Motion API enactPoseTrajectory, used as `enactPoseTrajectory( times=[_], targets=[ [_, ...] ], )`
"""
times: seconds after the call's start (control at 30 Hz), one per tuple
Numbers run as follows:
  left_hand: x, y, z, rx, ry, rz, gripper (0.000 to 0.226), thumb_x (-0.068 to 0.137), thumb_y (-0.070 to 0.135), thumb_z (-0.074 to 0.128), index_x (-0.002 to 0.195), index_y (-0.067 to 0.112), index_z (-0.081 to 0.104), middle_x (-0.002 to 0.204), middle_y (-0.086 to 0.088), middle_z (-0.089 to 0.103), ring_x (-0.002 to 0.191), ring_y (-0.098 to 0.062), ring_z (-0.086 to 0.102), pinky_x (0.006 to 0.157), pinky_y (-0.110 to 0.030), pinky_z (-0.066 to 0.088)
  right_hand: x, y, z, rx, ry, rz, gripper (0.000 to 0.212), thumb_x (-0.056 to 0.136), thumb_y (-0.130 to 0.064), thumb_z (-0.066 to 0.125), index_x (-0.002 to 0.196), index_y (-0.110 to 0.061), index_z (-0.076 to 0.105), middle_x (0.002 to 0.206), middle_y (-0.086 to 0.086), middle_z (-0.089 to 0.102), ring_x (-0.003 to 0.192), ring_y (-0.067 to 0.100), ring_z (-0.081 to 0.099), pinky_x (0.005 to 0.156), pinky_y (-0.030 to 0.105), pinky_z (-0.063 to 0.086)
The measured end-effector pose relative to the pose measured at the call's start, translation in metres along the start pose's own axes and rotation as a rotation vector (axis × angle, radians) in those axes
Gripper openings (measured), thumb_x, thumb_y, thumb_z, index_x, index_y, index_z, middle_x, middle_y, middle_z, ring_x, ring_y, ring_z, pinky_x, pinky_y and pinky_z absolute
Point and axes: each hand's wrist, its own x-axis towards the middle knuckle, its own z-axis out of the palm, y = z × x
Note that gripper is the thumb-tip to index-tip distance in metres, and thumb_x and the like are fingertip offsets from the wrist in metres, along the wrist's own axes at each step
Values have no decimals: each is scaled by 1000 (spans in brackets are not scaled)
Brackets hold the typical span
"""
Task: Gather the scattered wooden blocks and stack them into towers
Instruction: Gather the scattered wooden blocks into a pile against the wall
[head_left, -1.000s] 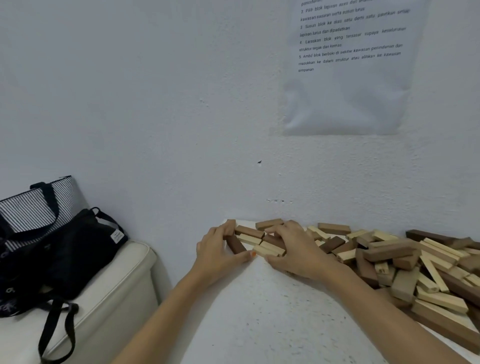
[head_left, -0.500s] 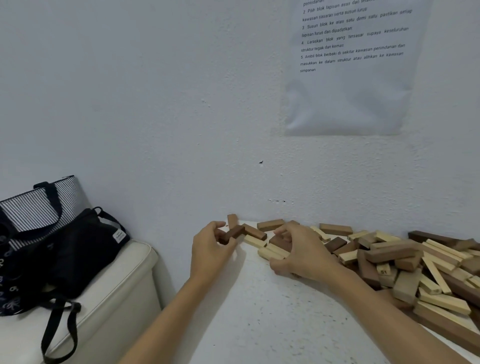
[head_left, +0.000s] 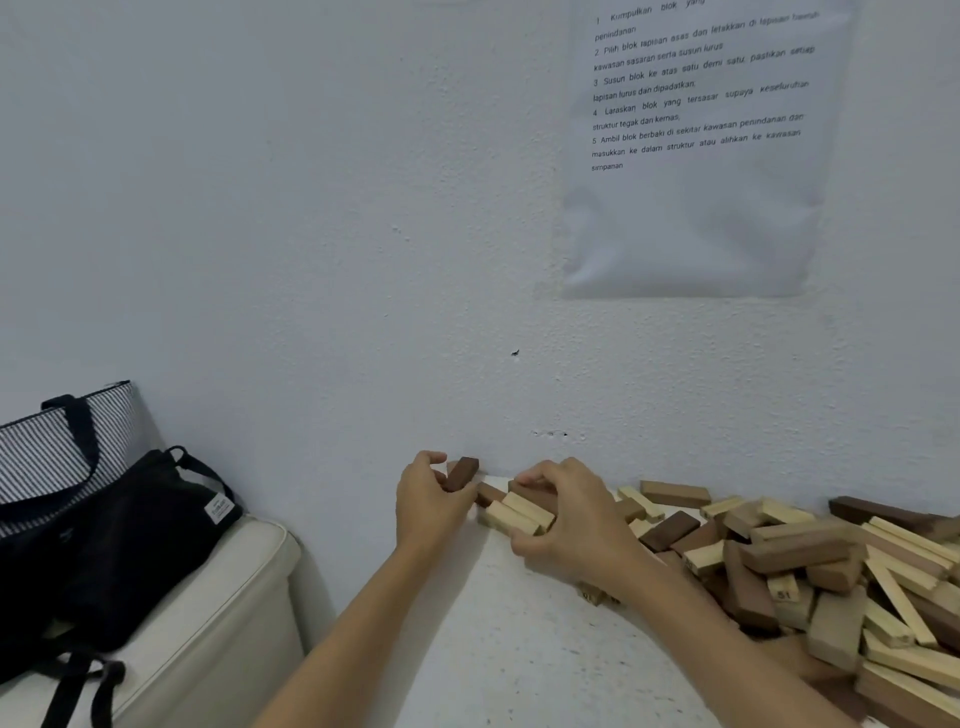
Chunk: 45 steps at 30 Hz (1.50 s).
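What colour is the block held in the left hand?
Dark brown: the block gripped by the left hand is dark brown wood, best seen in the head view.

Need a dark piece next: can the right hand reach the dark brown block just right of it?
Probably, but not yet: the dark brown block lies uncovered on the pile beside the right hand, which now grips pale blocks and must release them first.
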Motion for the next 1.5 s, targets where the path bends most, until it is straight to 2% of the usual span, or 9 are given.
enactPoseTrajectory(
  times=[0.13,0.4,0.6,0.8,0.93,1.03,1.17,1.3,1.5],
  targets=[
    [13,1,6,71,-38,-23,56,74,27,77,122,14,52,113,-9,58,103,-22,58,85,-30,47,9,1,11,27,-11,-49,49,71,-32,74,116,-30,57,108,-10,44,111,12,50,96,30,47],
    [19,-1,0,66,-3,27,17,80,11,72,97,8,71,91,-2,69,87,-14,61,71,-21,42,15,3,26,-102,-82,-35,57,79,-47,69,129,-30,47,116,-2,48,113,16,41,97,30,40],
    [12,-2,-10,90,-4,60,24,79,11,74,102,6,73,96,-2,71,90,-13,63,77,-23,47,15,-2,32,-31,-11,-29,48,75,-34,72,118,-23,55,105,-5,62,107,17,47,91,28,41],
    [-9,-4,-18,18,17,73,4,79,14,74,75,14,74,74,-2,72,77,-15,66,69,-22,47,9,-5,31,44,39,52,51,70,-27,77,116,-22,57,99,-6,59,106,15,49,82,26,49],
    [-25,-2,-21,-73,37,53,6,80,12,73,80,19,72,79,2,71,78,-8,63,66,-9,43,3,-10,25,96,56,89,51,69,-19,79,115,-21,57,97,-12,52,99,6,48,71,9,40],
    [-39,1,-22,-150,24,31,22,81,10,73,103,13,73,95,5,71,88,-3,64,66,-2,43,-4,-11,21,155,66,127,53,66,-13,80,114,-19,60,108,-5,56,94,-3,45,69,2,37],
    [-62,10,-24,-280,18,18,30,81,3,73,111,7,70,92,7,69,84,6,62,65,1,43,-19,-16,12,218,114,176,45,66,-7,81,109,-14,66,89,-8,58,80,5,54,60,8,38],
    [-84,20,-26,-428,-7,14,30,82,-3,70,105,16,68,83,13,67,76,8,62,59,-2,45,-42,-23,1,327,122,206,35,69,-1,80,98,-14,68,81,-4,65,62,-1,57,47,10,43],
    [-102,25,-28,-477,8,41,32,80,3,73,110,14,70,89,10,74,87,3,66,73,-6,50,-70,-35,-31,362,193,207,32,69,-3,81,93,-20,70,80,-6,64,67,7,57,50,13,46]
  ],
)
